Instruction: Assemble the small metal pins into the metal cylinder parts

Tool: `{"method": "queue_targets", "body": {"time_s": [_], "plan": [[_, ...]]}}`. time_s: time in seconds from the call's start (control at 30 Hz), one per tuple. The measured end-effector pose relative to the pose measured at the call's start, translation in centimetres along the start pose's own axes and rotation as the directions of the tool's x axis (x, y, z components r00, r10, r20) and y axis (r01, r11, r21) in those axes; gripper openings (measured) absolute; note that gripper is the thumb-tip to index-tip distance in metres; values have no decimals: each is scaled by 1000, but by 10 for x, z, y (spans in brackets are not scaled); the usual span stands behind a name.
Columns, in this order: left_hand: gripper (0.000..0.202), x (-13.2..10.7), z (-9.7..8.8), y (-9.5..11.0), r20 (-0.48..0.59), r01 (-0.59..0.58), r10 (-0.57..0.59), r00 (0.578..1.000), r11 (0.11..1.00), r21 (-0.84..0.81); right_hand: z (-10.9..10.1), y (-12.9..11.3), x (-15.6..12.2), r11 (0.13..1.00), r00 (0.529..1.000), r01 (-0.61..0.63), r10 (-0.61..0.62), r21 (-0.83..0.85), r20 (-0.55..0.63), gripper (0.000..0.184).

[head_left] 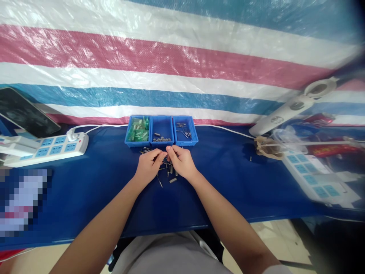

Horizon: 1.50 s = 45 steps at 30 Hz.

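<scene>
My left hand (148, 166) and my right hand (180, 161) meet at the fingertips over a small pile of metal screws and sleeves (168, 172) on the blue table (85, 190). Both hands are pinched closed on a tiny part that I cannot make out. Just beyond them stand three blue bins in a row: the left bin (138, 131) holds green and clear plastic pieces, the middle bin (162, 131) holds small nuts, and the right bin (185, 131) holds thin metal pins.
A white power strip (45, 147) with its cable lies at the left, a dark phone (25, 112) behind it. Another power strip (316, 176), a white fan-like device (296, 104) and a clear bag (282, 137) crowd the right. A striped tarp (182, 57) hangs behind.
</scene>
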State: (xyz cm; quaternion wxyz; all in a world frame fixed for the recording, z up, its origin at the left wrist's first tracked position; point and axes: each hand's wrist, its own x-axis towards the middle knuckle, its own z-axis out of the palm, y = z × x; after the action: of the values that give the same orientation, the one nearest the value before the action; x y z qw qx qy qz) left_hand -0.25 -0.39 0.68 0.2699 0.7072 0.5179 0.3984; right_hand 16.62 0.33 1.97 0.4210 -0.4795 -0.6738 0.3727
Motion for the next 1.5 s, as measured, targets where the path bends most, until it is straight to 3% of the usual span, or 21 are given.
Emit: {"method": "queue_targets", "body": {"time_s": [0.27, 0.37, 0.6, 0.83, 1.03, 1.23, 1.5], "plan": [[37, 0, 1, -3, -9, 20, -20, 1000, 999, -36, 1, 1, 1, 1000, 1000, -7, 7, 20, 7, 49], [26, 0, 3, -3, -21, 34, -36, 999, 995, -90, 2, 3, 2, 998, 999, -32, 34, 51, -27, 50], [22, -2, 3, -1, -38, -6, 3, 999, 997, -79, 0, 3, 1, 998, 999, -31, 33, 50, -38, 53], [34, -1, 1, 0, -41, -7, 7, 999, 1000, 1, 0, 0, 0, 1000, 1000, 2, -1, 24, -23, 41], [39, 0, 1, -2, -99, 8, -2, 995, 998, 59, 4, 1, 1, 993, 996, 74, -69, 87, -59, 20], [43, -1, -1, -1, -111, 15, -11, 994, 999, 32, 5, 2, 1, 991, 990, 135, -134, 11, -52, 15], [30, -2, 3, -1, -89, 50, -63, 994, 990, -132, 3, 4, 3, 988, 981, 151, -154, -37, -116, 20]]}}
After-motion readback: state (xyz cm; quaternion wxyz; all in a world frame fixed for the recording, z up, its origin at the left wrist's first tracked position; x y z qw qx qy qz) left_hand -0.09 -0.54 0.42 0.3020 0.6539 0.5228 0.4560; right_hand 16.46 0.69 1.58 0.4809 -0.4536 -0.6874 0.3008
